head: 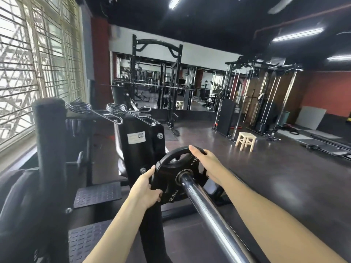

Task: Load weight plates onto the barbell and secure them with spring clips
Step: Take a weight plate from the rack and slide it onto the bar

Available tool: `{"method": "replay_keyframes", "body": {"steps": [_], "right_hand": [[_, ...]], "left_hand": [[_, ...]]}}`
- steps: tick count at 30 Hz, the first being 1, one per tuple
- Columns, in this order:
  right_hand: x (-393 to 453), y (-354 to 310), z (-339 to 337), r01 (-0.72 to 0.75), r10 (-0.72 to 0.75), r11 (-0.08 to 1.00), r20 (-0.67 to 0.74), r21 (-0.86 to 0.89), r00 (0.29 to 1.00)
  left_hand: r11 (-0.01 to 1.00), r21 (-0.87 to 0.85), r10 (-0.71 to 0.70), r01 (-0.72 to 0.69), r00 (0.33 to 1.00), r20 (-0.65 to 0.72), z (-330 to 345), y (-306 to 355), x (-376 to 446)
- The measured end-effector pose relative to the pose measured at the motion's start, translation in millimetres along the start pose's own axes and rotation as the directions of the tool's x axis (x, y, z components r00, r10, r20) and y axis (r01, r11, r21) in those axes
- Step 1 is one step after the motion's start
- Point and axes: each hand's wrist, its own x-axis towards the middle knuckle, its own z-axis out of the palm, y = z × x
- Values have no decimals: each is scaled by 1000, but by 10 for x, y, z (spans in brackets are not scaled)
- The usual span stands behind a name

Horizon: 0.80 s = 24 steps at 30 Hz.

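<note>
A chrome barbell sleeve (209, 211) runs from the near right corner up toward the middle of the view, and a black weight plate (171, 184) marked 2.5 KG is threaded on it, the bar passing through the plate's centre hole. The plate is gripped at its left edge by the left hand (147, 186), whose fingers are curled around the rim, and at its upper right edge by the right hand (204, 158), whose fingers are wrapped over the top of the rim. Just beyond the plate, a black machine upright (140, 141) with a white label is seen. Farther left, two chrome spring clips (114, 111) are laid side by side on a dark worktop (83, 115), apart from the barbell. On the far right, a small wooden stool (246, 140) stands on the dark floor (266, 177).
</note>
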Motion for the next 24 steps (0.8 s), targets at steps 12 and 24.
{"method": "replay_keyframes", "body": {"steps": [12, 24], "right_hand": [[-742, -513, 1262, 453, -569, 473, 130, -756, 812], [-1155, -971, 4042, 717, -370, 464, 621, -521, 691]], "left_hand": [[915, -340, 95, -218, 934, -343, -1146, 127, -813], [808, -347, 63, -476, 655, -753, -3853, 653, -1341]]}}
